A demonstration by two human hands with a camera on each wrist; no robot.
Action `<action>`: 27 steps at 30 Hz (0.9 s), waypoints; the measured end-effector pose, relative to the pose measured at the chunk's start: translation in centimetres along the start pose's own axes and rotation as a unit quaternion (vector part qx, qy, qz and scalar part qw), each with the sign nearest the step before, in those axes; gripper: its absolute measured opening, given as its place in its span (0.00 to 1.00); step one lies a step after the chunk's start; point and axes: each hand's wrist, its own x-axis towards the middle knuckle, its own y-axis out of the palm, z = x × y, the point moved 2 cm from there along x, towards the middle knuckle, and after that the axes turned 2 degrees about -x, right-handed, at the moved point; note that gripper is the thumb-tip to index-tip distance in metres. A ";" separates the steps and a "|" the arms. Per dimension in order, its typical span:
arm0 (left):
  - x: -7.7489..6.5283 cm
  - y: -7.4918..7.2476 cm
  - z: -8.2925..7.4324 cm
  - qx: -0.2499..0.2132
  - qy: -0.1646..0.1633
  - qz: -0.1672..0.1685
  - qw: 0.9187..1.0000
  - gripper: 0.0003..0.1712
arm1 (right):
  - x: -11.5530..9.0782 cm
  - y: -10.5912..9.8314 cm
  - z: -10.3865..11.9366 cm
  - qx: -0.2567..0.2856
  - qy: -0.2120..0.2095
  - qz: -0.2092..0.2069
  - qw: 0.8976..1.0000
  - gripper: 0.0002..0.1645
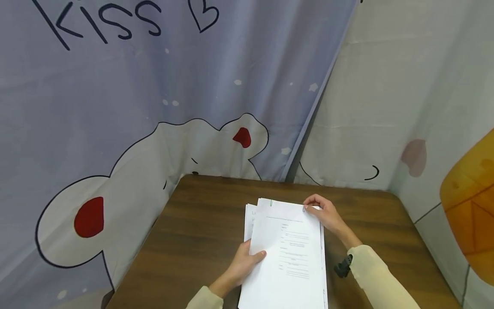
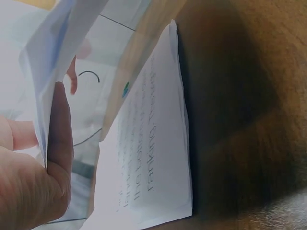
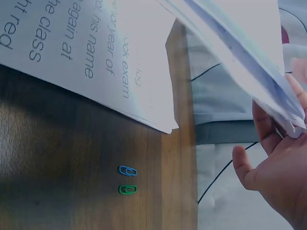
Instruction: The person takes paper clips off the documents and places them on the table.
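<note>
My left hand [image 1: 244,262] grips the left edge of a sheaf of printed sheets [image 1: 270,249], thumb on top and fingers beneath. The sheaf is raised above the table. A green paper clip [image 1: 271,203] sits on its top edge near the left corner. Near the top right corner is a dark paper clip [image 1: 304,209], where my right hand [image 1: 327,216] pinches the sheaf. Under it, a second stack of paper [image 3: 110,62] with large printed text lies on the table. In the right wrist view, a blue paper clip [image 3: 127,171] and a green paper clip [image 3: 128,189] lie loose.
The brown wooden table [image 1: 193,240] has rounded far corners. Behind it hangs a printed curtain [image 1: 216,77], with a paler one [image 1: 362,94] on the right. A dark band [image 1: 343,266] is on the right wrist.
</note>
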 end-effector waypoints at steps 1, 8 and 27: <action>0.0 0.1 0.0 0.000 -0.001 0.000 1.000 0.23 | 0.0 0.0 0.0 0.002 -0.002 0.003 1.000 0.11; -0.2 0.3 0.2 -0.001 -0.005 0.006 1.000 0.24 | -0.1 0.2 -0.5 0.011 0.008 0.026 1.000 0.13; 0.0 0.9 0.0 0.004 -0.009 0.008 1.000 0.25 | -0.3 -0.4 -0.8 -0.007 -0.001 0.063 0.998 0.12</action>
